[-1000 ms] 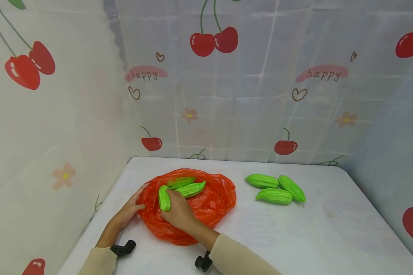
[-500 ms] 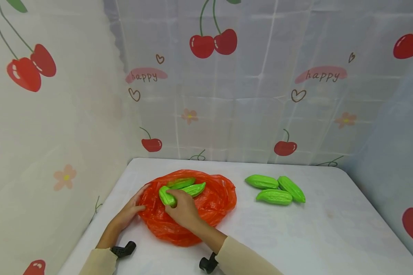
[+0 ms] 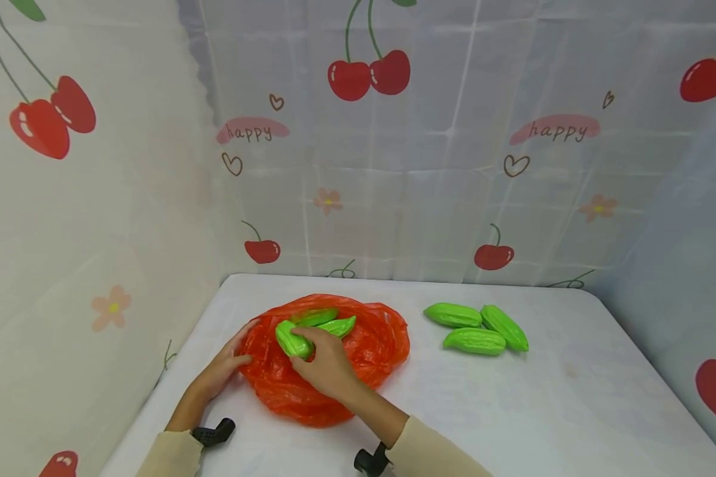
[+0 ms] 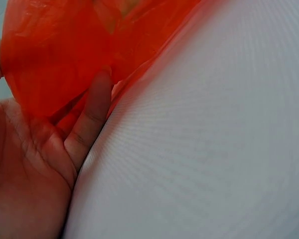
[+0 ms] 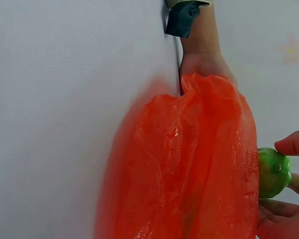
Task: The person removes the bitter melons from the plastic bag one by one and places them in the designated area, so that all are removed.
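Observation:
My right hand (image 3: 329, 366) pinches a bright green bitter melon (image 3: 291, 339) between thumb and fingers, over the mouth of a red plastic bag (image 3: 301, 397). In the right wrist view, the stem end of that bitter melon (image 5: 274, 172) shows beyond the bag's edge, with the fingertips around it. Inside the bag lie two more bitter melons, one at the back (image 3: 314, 317) and one partly behind the right hand (image 3: 341, 326). My left hand (image 3: 222, 363) rests spread against the bag's left side. In the left wrist view its thumb (image 4: 93, 107) touches the red plastic.
Three more bitter melons (image 3: 474, 340) lie grouped on the white table (image 3: 513, 411), right of the bag. A cherry-print curtain (image 3: 394, 185) stands behind the table and along its sides. Each wrist carries a black camera.
My right hand has shifted slightly right and tilted the held bitter melon from upright to slanted, overlapping more of the one behind it. The left hand has stayed at the bag's side.

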A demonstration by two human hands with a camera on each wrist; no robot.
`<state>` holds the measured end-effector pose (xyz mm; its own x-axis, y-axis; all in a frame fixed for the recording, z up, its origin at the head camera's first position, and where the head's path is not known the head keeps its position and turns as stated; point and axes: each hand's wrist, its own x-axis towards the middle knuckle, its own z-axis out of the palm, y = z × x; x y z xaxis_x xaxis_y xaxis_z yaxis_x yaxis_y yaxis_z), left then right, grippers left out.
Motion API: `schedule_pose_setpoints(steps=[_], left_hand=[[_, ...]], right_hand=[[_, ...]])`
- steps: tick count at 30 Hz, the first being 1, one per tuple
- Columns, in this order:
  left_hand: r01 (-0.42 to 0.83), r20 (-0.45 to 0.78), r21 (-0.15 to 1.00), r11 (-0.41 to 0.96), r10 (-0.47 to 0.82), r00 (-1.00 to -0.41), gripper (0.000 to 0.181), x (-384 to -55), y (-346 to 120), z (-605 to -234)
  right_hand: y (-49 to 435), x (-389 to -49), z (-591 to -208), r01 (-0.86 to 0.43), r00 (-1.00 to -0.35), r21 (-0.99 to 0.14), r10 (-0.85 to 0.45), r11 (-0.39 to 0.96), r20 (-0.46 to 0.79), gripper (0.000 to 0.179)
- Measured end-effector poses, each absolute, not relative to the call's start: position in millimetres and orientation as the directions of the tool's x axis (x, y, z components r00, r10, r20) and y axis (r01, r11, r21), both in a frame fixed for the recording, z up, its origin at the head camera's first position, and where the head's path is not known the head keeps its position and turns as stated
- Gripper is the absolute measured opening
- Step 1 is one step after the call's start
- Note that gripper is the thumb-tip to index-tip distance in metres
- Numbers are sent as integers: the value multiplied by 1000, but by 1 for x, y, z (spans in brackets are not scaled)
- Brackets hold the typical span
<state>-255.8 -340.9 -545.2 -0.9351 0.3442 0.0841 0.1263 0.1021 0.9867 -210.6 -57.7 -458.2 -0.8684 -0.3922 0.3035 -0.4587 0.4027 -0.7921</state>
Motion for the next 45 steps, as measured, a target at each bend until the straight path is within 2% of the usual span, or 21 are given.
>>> schedule_pose_setpoints(steps=[5,13,17,24,37,45], left_hand=[[123,83,987,100,341,-936,85,-256,-340,-544],[108,66,987,116,325,-943,85,-255,-341,-544],[97,57,989,113,315,-947,85,-254,-340,-544],[103,64,990,100,330,-942,84,-254,-337,-542],[99,56,987,124,315,-947,85,-252,-336,-542],[80,42,991,108,310,-950,86,-253,-336,-542]], right_hand=[[-48,-206,-451,-449,-861,-828,-412,335,300,48],[-34,-199,-441,-313,-895,-928,-389,201,218,43],[-28,-200,-438,-291,-905,-944,-366,158,218,37],[-8,-199,-432,-310,-907,-933,-351,183,232,26],[26,-195,-422,-268,-915,-949,-352,167,197,41],[50,-190,-419,-242,-924,-955,-342,172,172,42]])
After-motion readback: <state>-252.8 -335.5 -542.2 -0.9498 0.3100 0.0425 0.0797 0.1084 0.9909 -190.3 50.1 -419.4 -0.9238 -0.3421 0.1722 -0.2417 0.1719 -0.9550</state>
